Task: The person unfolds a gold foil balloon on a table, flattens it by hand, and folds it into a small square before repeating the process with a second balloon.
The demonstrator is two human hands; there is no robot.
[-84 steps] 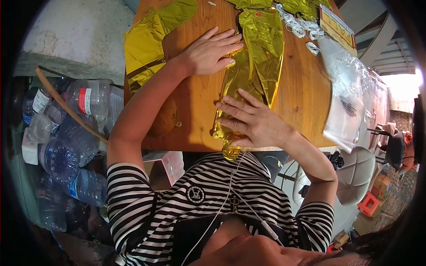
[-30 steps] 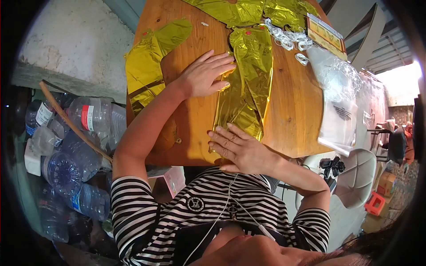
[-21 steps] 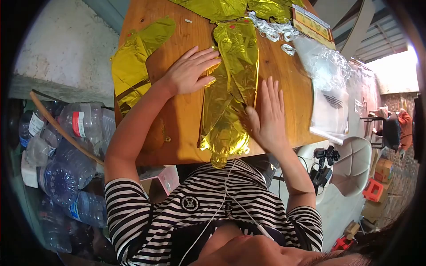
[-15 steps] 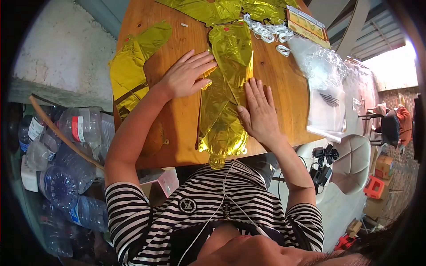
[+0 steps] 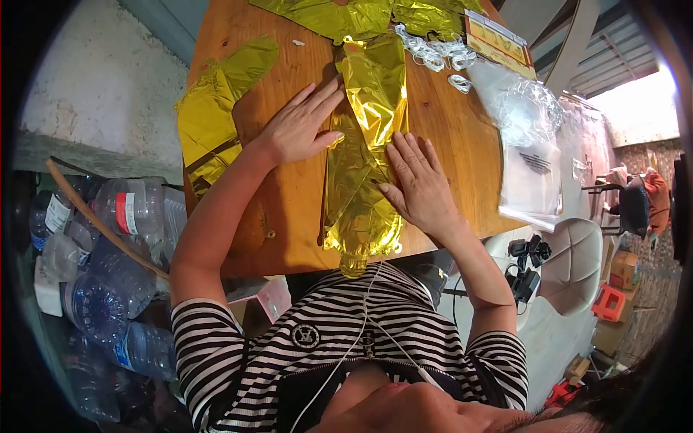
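Left hand (image 5: 299, 128) and right hand (image 5: 421, 186) open, thumbs spread, touching opposite edges of long shiny gold foil (image 5: 357, 206), brown wooden table (image 5: 458, 148) beneath

Bottles: clear plastic bottles (image 5: 97, 307) heaped at the left, one with a red-and-white label (image 5: 125, 213)
Stick: a bent wooden stick (image 5: 101, 222) across the heap
Ledge: rough, pale concrete (image 5: 101, 86) above the bottles
Seat: pale quilted chair (image 5: 570, 267), black device (image 5: 529, 249) just beside
Stool: red plastic (image 5: 608, 303), near cardboard boxes (image 5: 624, 270)
Far right: orange-red cloth (image 5: 655, 202) by a dark chair (image 5: 634, 207)
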